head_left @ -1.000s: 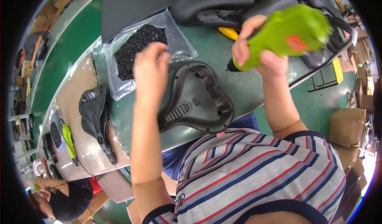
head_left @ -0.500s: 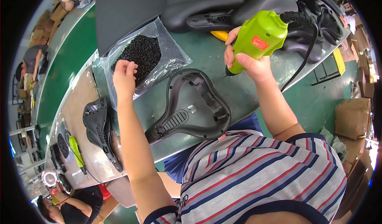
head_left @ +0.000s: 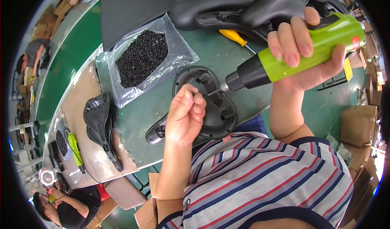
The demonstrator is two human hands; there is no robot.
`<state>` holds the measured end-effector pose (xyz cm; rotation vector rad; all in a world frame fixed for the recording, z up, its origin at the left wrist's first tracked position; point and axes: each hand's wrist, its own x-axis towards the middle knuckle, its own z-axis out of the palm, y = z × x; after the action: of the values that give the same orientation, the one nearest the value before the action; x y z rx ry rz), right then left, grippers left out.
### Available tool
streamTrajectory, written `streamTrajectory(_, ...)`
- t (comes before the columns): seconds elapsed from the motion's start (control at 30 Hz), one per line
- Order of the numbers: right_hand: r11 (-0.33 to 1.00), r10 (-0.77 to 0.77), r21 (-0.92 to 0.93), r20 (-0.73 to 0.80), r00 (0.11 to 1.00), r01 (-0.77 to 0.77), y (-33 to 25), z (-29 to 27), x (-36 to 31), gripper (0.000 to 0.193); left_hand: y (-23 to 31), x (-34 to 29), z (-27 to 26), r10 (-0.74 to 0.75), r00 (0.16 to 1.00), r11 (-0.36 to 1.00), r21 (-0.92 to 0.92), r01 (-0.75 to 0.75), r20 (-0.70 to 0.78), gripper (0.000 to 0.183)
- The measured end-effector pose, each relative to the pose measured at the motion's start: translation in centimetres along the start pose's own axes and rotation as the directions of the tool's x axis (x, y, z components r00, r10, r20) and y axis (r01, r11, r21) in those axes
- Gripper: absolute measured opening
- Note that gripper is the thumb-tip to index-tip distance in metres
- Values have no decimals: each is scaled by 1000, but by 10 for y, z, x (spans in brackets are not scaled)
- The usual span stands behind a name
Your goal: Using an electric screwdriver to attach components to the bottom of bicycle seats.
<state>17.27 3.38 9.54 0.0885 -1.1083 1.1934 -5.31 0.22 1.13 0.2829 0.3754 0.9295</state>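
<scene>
Leftmost, a clear bag of black screws point(head_left: 142, 58) lies on the green surface point(head_left: 73, 62), then the left hand point(head_left: 185, 115) pinches its fingers over the upturned black saddle base point(head_left: 211, 107), while the right hand point(head_left: 302, 54) grips the green electric screwdriver point(head_left: 296, 52), tip at the base.

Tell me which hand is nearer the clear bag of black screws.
Left. The left hand sits over the black saddle base, just below and right of the bag of screws. The right hand, gripping the green electric screwdriver, is farther right.

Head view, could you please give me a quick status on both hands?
Left hand pinched over black saddle base. Right hand grips green power screwdriver, bit at base. Screw bag lies clear.
</scene>
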Motion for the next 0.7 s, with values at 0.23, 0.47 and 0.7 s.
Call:
streamTrajectory(0.23,997,20,-72,150,989,-9,8,9,2,51,-12,-4,6,-48,997,988,-144,55,54,18)
streamTrajectory(0.47,986,-65,-133,227,972,97,16,19,-7,50,-19,-2,8,45,997,996,-70,-49,-66,17)
streamTrajectory(0.7,964,-60,-238,249,967,121,22,12,-14,51,-27,8,1,257,955,966,70,-250,-148,13)
